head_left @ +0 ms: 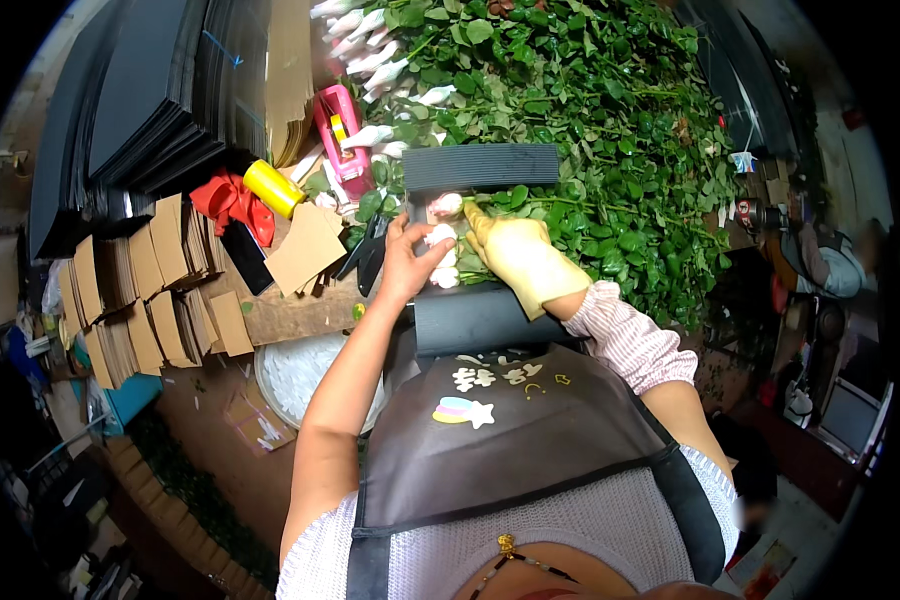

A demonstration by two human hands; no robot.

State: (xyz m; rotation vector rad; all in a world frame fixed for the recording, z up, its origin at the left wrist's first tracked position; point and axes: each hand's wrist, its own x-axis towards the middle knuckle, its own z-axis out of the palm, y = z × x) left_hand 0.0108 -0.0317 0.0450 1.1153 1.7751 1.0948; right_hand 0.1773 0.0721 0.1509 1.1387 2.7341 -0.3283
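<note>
Several pale pink roses [444, 277] lie side by side on a dark corrugated sheet, heads to the left and leafy stems to the right. My bare left hand [415, 262] is at the heads, its thumb and fingers curled about one rose. A yellow glove covers my right hand [523, 258], whose fingertips close on the stem just behind the top rose [446, 204]; the grip is partly hidden. Beyond the flowers stands the sheet's ribbed far flap [481, 167]. Its near flap [480, 318] lies against my apron.
Leafy rose stems [610, 120] heap across the table's right and far side, with white-wrapped heads [370, 60] at their left. On the left are a pink tape dispenser [343, 150], a yellow roll [274, 189], red cloth [232, 208], cardboard pieces [307, 250] and stacked dark sheets [160, 90].
</note>
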